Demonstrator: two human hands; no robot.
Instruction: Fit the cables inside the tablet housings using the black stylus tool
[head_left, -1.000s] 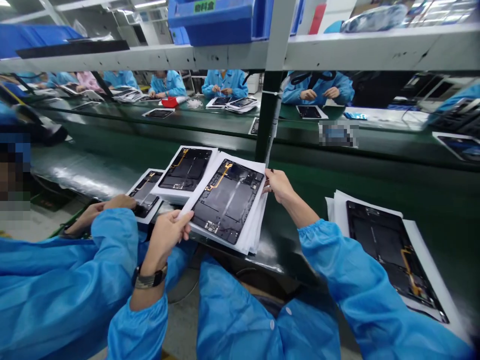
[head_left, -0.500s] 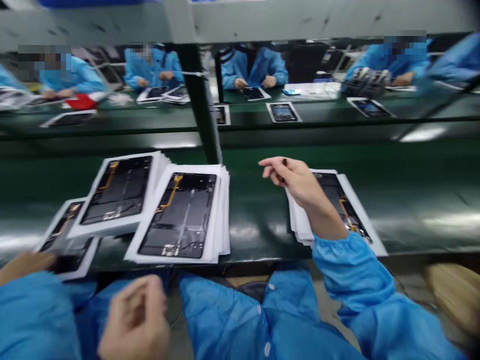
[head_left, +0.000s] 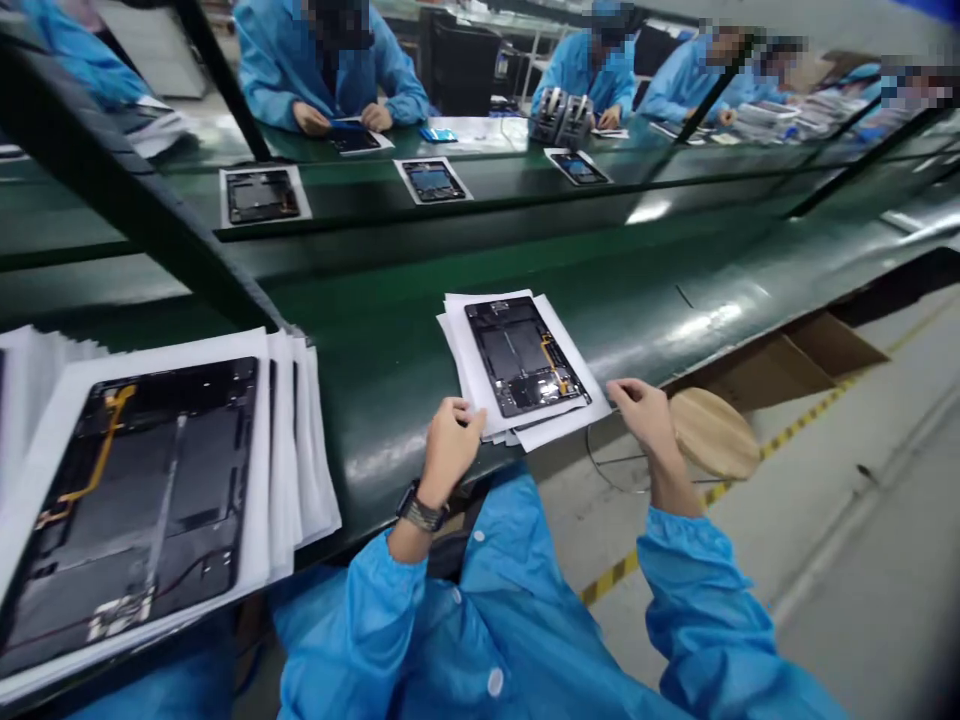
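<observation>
Both hands have moved to the smaller pile on the right: the left hand (head_left: 452, 445), low and away from any pile half a second ago, is now at its near left edge, and the right hand (head_left: 646, 415), earlier above its left side, is at its right corner. The camera view has swung rightward, so the larger pile of white sheets (head_left: 289, 500) they held a second ago now lies at the left.

The black rectangular tablet housing with an orange ribbon cable (head_left: 525, 355) lies flat on the smaller pile of white sheets (head_left: 469, 350), on the glossy green worktop (head_left: 382, 410), between the hands. The left fingertips meet the sheets' edge; the right thumb and fingers are drawn together beside the corner. Whether either grip actually pinches paper, I cannot tell. A round wooden seat (head_left: 714, 433) has come fully into view beyond the right wrist.
</observation>
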